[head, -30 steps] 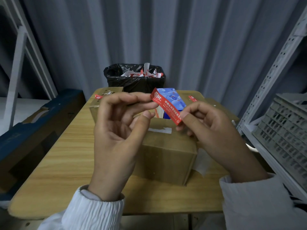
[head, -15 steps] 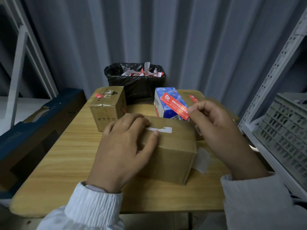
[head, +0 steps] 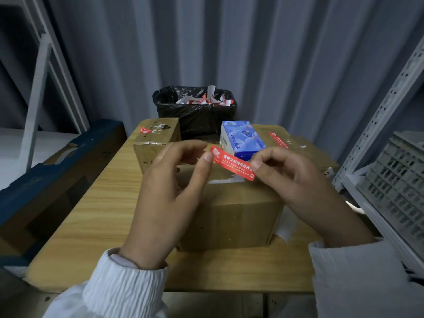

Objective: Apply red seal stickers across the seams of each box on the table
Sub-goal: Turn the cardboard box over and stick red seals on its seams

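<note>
My right hand pinches the red sticker at its right end. Left hand thumb touches its left end, pinch unclear. Sticker spans sideways between fingertips, box seam just below.

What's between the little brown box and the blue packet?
The black bin, full of paper scraps, a bit further back; the head view shows it.

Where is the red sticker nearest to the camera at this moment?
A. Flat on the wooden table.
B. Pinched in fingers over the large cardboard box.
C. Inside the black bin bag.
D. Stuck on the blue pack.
B: the right hand pinches one end of the red sticker, the left hand holds the other, and it hangs over the large cardboard box, not pressed down.
</note>
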